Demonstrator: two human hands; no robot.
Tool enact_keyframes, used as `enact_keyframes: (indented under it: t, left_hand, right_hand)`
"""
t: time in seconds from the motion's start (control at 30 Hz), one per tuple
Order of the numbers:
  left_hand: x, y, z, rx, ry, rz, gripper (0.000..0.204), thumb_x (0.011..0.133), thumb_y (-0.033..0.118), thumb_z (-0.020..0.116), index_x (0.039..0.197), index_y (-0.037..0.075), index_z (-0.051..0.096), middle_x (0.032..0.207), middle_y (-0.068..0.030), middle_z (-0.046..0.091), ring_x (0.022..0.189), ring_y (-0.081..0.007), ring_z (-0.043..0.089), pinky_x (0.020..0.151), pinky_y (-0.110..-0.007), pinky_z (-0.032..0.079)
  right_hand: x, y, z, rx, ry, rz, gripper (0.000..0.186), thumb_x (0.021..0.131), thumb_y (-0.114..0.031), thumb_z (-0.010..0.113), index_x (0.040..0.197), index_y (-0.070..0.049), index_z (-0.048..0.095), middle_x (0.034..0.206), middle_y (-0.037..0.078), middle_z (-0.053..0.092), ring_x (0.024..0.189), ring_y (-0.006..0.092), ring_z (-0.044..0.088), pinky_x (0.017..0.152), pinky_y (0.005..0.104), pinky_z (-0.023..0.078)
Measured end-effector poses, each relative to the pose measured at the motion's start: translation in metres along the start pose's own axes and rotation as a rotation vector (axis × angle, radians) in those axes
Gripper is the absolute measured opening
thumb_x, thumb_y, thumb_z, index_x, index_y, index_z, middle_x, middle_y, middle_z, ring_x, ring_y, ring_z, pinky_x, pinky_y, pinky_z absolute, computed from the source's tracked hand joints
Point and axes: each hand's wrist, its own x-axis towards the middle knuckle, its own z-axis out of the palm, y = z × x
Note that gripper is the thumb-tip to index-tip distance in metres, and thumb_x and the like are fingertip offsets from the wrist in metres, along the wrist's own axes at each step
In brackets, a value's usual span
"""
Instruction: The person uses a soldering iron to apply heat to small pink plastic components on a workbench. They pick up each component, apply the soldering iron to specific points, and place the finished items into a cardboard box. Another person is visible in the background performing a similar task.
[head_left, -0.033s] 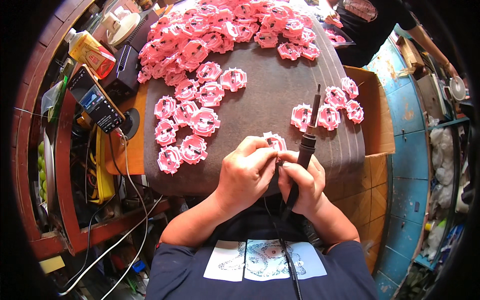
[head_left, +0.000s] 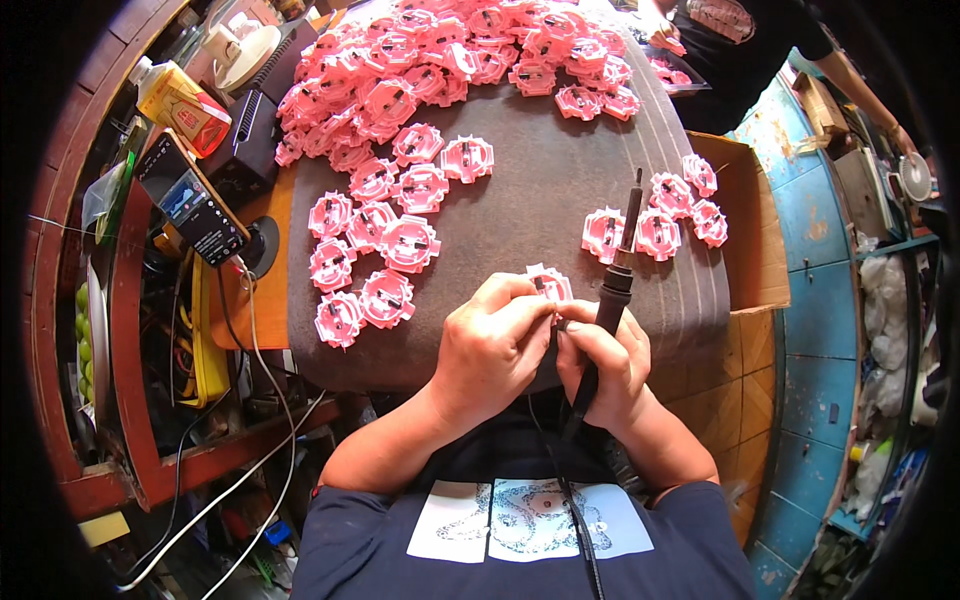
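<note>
At the near edge of the dark work mat (head_left: 560,190), the left hand (head_left: 490,350) pinches a pink plastic part (head_left: 548,285) steady at working height, while the right hand (head_left: 605,365) is closed around a soldering iron (head_left: 618,270), tip pointing away. Four parts (head_left: 655,225) lie grouped at the right edge; the large pile (head_left: 440,70) fills the far left corner within reach.

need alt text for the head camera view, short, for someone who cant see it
Seen from above, a person's left hand holds a small pink plastic part over a dark work mat, while the right hand grips a black soldering iron. Many similar pink parts lie scattered across the mat.
</note>
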Motion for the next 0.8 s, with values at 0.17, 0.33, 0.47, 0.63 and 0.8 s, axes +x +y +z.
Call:
enact_keyframes:
  t: [0.17, 0.33, 0.47, 0.63, 0.8]
  left_hand:
    - [-0.001, -0.001, -0.001, -0.015, -0.007, -0.007, 0.018, 0.087, 0.002, 0.077, 0.104, 0.005, 0.076, 0.102, -0.0135, 0.070, 0.087, -0.0324, 0.073, 0.074, -0.040, 0.060]
    - [0.000, 0.000, 0.000, -0.003, -0.003, -0.002, 0.017, 0.087, 0.002, 0.077, 0.105, 0.004, 0.075, 0.102, -0.0152, 0.069, 0.086, -0.0335, 0.073, 0.073, -0.040, 0.060]
    - [0.001, 0.002, -0.001, 0.026, -0.041, -0.048, 0.014, 0.088, 0.002, 0.077, 0.101, 0.004, 0.074, 0.101, -0.0156, 0.069, 0.084, -0.0342, 0.072, 0.072, -0.041, 0.059]
    - [0.002, 0.002, -0.002, 0.055, -0.052, -0.038, 0.014, 0.087, 0.000, 0.078, 0.100, 0.002, 0.075, 0.101, -0.0139, 0.069, 0.073, -0.0256, 0.070, 0.064, -0.035, 0.056]
    - [0.003, 0.005, -0.002, 0.049, -0.065, -0.060, 0.014, 0.087, -0.001, 0.078, 0.100, 0.002, 0.076, 0.101, -0.0126, 0.069, 0.067, -0.0193, 0.068, 0.061, -0.032, 0.054]
  right_hand:
    - [0.001, 0.002, 0.002, -0.006, -0.005, 0.011, 0.056, 0.075, 0.008, 0.077, 0.126, -0.003, 0.058, 0.111, 0.020, 0.070, 0.084, 0.0366, 0.071, 0.072, 0.0453, 0.058]
    - [0.000, 0.003, 0.003, -0.023, -0.026, 0.033, 0.052, 0.078, 0.007, 0.076, 0.125, -0.003, 0.058, 0.110, 0.021, 0.070, 0.085, 0.0375, 0.071, 0.073, 0.0453, 0.059]
    - [0.000, 0.000, -0.001, 0.017, 0.002, 0.075, 0.041, 0.088, 0.002, 0.075, 0.126, -0.003, 0.059, 0.108, 0.021, 0.071, 0.086, 0.0372, 0.072, 0.074, 0.0456, 0.059]
    - [-0.009, -0.002, -0.026, 0.077, -0.002, 0.068, 0.039, 0.097, -0.013, 0.073, 0.130, 0.001, 0.058, 0.100, 0.019, 0.073, 0.080, 0.0341, 0.072, 0.074, 0.0446, 0.059]
    - [-0.020, -0.003, -0.040, 0.042, 0.027, 0.088, 0.073, 0.099, -0.051, 0.072, 0.141, 0.005, 0.052, 0.103, 0.018, 0.072, 0.080, 0.0283, 0.069, 0.071, 0.0415, 0.057]
